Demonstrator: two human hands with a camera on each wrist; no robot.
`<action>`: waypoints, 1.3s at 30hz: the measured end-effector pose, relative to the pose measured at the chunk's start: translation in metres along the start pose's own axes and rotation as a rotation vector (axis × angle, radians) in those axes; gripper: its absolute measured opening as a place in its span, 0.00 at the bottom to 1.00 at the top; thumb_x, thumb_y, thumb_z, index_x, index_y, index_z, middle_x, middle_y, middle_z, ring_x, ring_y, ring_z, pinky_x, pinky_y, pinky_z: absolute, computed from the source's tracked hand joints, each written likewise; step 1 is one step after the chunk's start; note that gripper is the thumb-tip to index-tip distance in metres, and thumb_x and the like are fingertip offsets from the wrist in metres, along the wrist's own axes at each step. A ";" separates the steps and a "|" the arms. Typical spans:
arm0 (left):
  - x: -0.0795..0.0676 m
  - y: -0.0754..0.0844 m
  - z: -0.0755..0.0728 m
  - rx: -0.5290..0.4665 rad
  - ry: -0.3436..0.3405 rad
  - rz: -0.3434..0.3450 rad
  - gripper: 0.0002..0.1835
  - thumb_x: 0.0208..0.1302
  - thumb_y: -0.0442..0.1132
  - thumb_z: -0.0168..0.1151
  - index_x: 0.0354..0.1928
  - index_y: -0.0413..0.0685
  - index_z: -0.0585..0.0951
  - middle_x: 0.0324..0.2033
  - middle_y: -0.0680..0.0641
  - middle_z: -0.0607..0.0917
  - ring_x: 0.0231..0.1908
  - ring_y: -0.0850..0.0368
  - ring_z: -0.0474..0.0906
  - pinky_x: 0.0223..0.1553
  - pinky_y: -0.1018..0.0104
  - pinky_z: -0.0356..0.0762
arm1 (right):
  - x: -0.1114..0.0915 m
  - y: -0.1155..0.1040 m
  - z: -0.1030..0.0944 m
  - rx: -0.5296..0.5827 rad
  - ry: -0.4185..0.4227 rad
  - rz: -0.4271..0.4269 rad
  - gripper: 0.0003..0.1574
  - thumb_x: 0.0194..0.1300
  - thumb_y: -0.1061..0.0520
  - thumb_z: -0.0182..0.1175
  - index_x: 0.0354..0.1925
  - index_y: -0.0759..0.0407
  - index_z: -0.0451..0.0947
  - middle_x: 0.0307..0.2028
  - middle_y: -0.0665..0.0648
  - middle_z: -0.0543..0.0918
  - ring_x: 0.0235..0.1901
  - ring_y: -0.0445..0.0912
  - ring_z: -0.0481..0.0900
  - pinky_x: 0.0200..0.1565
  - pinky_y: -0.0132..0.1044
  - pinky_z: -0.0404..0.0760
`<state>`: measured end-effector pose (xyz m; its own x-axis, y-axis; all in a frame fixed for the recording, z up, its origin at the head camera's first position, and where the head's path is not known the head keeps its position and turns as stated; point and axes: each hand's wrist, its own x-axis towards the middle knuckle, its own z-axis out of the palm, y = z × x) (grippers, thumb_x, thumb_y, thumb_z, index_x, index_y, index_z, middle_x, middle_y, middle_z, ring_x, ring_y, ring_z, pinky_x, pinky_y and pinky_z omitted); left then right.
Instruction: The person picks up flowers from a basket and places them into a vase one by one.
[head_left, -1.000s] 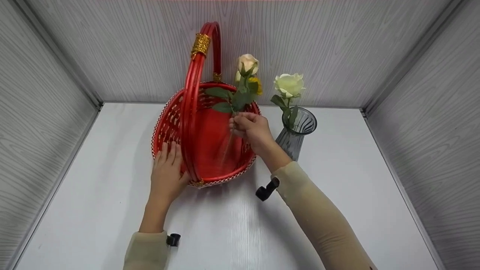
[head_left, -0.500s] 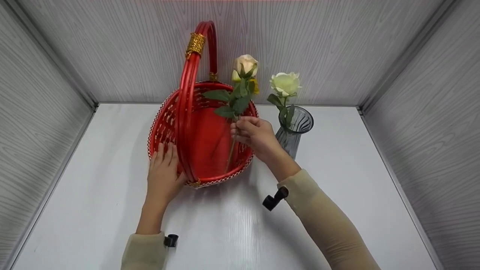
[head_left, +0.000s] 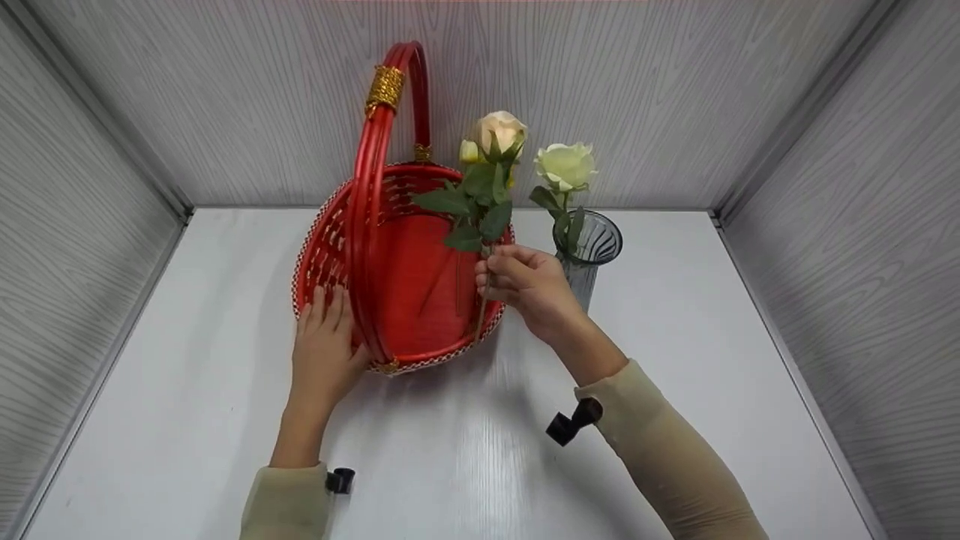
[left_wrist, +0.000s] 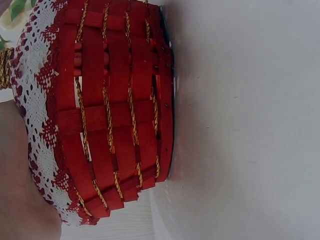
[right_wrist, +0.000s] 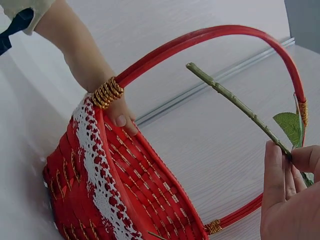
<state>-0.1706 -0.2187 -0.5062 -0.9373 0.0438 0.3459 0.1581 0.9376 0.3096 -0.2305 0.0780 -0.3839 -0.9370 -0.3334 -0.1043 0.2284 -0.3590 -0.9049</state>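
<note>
My left hand (head_left: 322, 352) rests on the near-left rim of a red woven basket (head_left: 427, 337), its fingers lying straight over the edge. White and red lace (left_wrist: 47, 100) trims that rim in the left wrist view. Between thumb and fingertips, my right hand (head_left: 529, 281) pinches the stem of a cream rose (head_left: 501, 133) at the basket's right side. The lower stem (right_wrist: 235, 100) sticks out bare from the fingers in the right wrist view. Behind the held rose, a pale yellow bloom (head_left: 469, 151) is partly hidden; a thin stem (head_left: 459, 285) shows inside the basket.
A grey glass vase (head_left: 585, 281) stands right of the basket, partly behind the right hand, with a pale rose (head_left: 566, 166) in it. The basket's tall handle (head_left: 364, 225) arches over it. Grey wood-patterned panels (head_left: 637, 90) border the white table (head_left: 420, 465).
The right hand has drawn the rose to the right and a little towards me, nearer the vase. More of the pale yellow bloom shows beside it. The left hand stays on the rim.
</note>
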 end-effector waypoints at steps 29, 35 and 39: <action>0.002 0.000 0.000 -0.002 0.021 0.009 0.40 0.65 0.49 0.55 0.73 0.33 0.61 0.70 0.33 0.66 0.76 0.37 0.48 0.76 0.44 0.43 | -0.030 -0.045 -0.054 0.048 0.146 -0.176 0.01 0.67 0.67 0.59 0.38 0.67 0.78 0.30 0.59 0.87 0.30 0.47 0.86 0.36 0.36 0.87; 0.002 0.000 -0.001 0.000 0.002 0.003 0.40 0.65 0.50 0.55 0.73 0.33 0.60 0.71 0.34 0.65 0.77 0.37 0.47 0.76 0.44 0.42 | -0.027 -0.050 -0.065 0.050 0.196 -0.174 0.02 0.68 0.66 0.59 0.39 0.65 0.77 0.32 0.58 0.87 0.31 0.45 0.86 0.39 0.37 0.87; 0.001 0.000 -0.002 -0.003 -0.015 -0.013 0.40 0.64 0.49 0.55 0.73 0.33 0.60 0.72 0.34 0.64 0.77 0.38 0.46 0.77 0.44 0.41 | -0.023 -0.052 -0.072 0.051 0.214 -0.174 0.02 0.69 0.65 0.59 0.40 0.65 0.77 0.33 0.58 0.86 0.32 0.45 0.86 0.40 0.36 0.87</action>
<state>-0.1710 -0.2190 -0.5038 -0.9439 0.0371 0.3281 0.1468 0.9371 0.3166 -0.2398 0.1671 -0.3643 -0.9966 -0.0729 -0.0390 0.0673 -0.4402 -0.8954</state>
